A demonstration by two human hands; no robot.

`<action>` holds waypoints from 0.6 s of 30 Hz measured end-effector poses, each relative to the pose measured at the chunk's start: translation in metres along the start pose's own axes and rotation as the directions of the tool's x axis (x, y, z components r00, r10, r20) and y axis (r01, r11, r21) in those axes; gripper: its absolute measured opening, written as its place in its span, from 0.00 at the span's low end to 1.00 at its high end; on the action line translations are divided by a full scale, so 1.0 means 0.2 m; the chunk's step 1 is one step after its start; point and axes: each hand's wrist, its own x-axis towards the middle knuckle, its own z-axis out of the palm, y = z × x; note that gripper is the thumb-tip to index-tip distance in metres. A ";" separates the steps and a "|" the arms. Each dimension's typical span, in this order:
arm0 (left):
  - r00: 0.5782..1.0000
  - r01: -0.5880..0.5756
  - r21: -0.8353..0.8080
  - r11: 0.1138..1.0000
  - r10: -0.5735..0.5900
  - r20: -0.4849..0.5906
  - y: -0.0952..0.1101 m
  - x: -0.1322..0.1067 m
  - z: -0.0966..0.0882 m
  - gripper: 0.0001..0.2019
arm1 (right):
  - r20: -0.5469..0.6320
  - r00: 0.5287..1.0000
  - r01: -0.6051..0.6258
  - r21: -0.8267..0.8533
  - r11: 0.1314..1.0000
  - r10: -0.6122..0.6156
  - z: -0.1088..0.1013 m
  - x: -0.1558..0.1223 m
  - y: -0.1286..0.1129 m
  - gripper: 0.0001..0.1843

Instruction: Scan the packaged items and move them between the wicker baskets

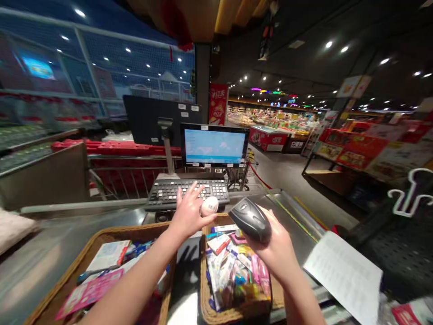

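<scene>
Head camera view: the left hand (189,214) is partly open over the keyboard (162,192), which sits near the far edge of the metal tabletop (128,216). Its fingers are spread, and it seems to keep a white round thing (209,206) tucked between the thumb and the first finger. The right hand (275,246) is curled around a black scanner (250,220), above the far right corner of the right basket (216,317).

The white round thing could slip out. It looks smooth, and fingers that reach for keys can't squeeze it well. It might then roll over the keyboard, or drop among the packets (225,271) in the right basket and be hard to find. The thumb or the round thing could also bump a wrong key, because they are so close to the keys. The scanner is near too, so the two could knock together if the hands come closer.

Some bits are hard to see. The left arm covers part of the left basket (91,241), and that basket runs off the bottom of the view. The round thing has a little label with dark bars, but it is too small to read. The words on the screen (216,144) are blurry. The scanner hides most of the right hand's fingers, so I can't tell if one is on a button.
</scene>
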 end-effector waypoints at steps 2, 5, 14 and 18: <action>0.999 0.035 0.038 0.999 -0.034 -0.032 -0.04 -0.03 -0.06 0.16 | 0.006 1.000 0.029 0.028 0.999 -0.029 0.05 0.05 -0.09 0.25; 0.995 0.086 0.084 0.993 -0.080 -0.062 -0.11 -0.08 -0.15 0.15 | 0.025 0.998 0.059 0.059 0.996 -0.061 0.12 0.09 -0.20 0.25; 0.979 0.193 0.135 0.972 -0.181 -0.096 -0.30 -0.24 -0.30 0.16 | 0.175 0.978 0.096 0.097 0.991 -0.112 0.31 0.11 -0.40 0.25; 0.973 0.213 0.149 0.966 -0.197 -0.120 -0.35 -0.30 -0.34 0.15 | 0.229 0.966 0.097 0.127 0.987 -0.124 0.35 0.11 -0.47 0.23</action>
